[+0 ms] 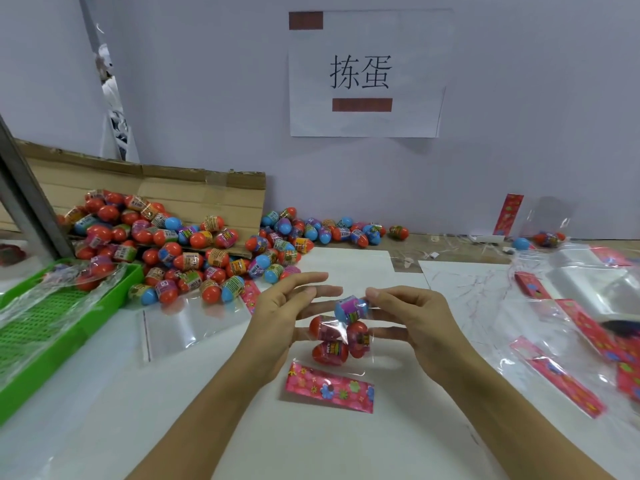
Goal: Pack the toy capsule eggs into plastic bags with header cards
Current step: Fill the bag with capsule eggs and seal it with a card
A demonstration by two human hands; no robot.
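Observation:
My left hand [277,313] and my right hand [415,317] hold a clear plastic bag [353,362] above the white table, mouth up. Its pink flowered header card [329,389] hangs at the bottom. Three red capsule eggs [329,351] sit inside the bag. My right hand pinches a blue and purple egg [351,308] at the bag's mouth. My left hand's fingers stretch along the bag's left side and grip its edge; both thumbs are hidden.
A big pile of loose eggs [180,251] spills from a torn cardboard box [194,188] at the back left. A green tray [41,327] stands at the left, an empty bag [173,327] beside it. Several bags with header cards [581,327] lie on the right.

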